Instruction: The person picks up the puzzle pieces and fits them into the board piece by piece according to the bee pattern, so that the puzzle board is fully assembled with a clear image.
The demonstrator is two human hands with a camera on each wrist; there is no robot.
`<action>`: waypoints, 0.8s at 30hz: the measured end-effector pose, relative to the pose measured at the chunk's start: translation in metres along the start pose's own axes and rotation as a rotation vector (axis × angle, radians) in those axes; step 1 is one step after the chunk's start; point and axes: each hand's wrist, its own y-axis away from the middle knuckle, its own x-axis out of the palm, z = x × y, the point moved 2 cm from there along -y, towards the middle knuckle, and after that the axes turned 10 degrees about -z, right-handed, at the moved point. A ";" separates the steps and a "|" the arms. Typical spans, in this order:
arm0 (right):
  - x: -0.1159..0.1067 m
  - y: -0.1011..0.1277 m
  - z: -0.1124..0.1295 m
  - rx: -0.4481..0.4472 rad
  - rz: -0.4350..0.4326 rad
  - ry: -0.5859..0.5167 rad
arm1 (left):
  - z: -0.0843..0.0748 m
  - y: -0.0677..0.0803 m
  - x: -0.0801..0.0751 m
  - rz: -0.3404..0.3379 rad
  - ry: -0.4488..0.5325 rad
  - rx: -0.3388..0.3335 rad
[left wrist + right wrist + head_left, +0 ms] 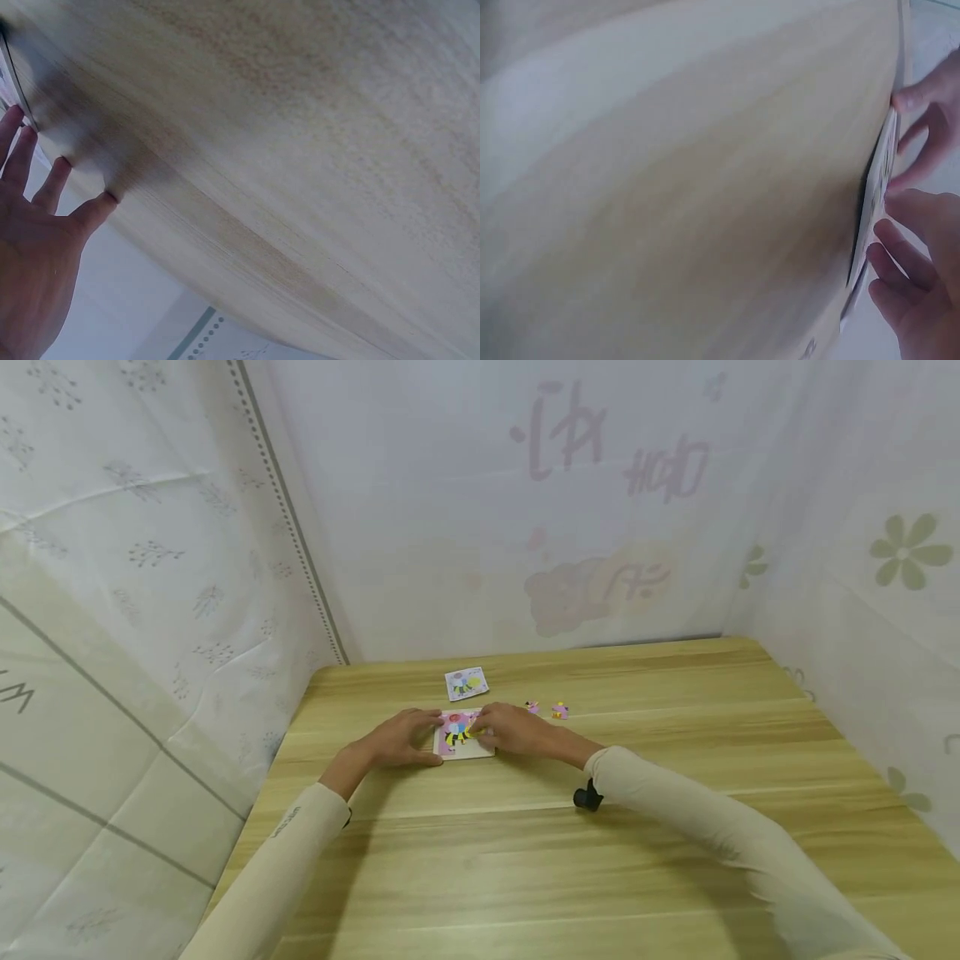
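Observation:
A small square jigsaw board (472, 754) with a bee picture on pink lies on the table. Along its left edge rests my left hand (401, 739), thumb by the near corner and fingertips by the far part. Those fingers look spread and fairly straight in the left wrist view, where the hand (34, 247) reaches in from the left. My right hand (513, 729) is over the board's right half, thumb and fingertips pinching a yellow puzzle piece (476, 730), mostly hidden by the fingers. In the right wrist view, the right hand (919, 270) has its fingertips close at the board (873, 199).
Two loose puzzle pieces lie right of the board, one pink and black (532, 707), another pink and yellow (560, 711). Behind the board is a picture card (467, 683) with the same bee. Patterned curtains (450, 510) surround the wooden table (465, 877) at the back and sides.

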 end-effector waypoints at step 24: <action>-0.045 0.031 -0.073 -0.010 -0.070 0.078 | 0.003 0.001 0.000 0.030 -0.003 -0.024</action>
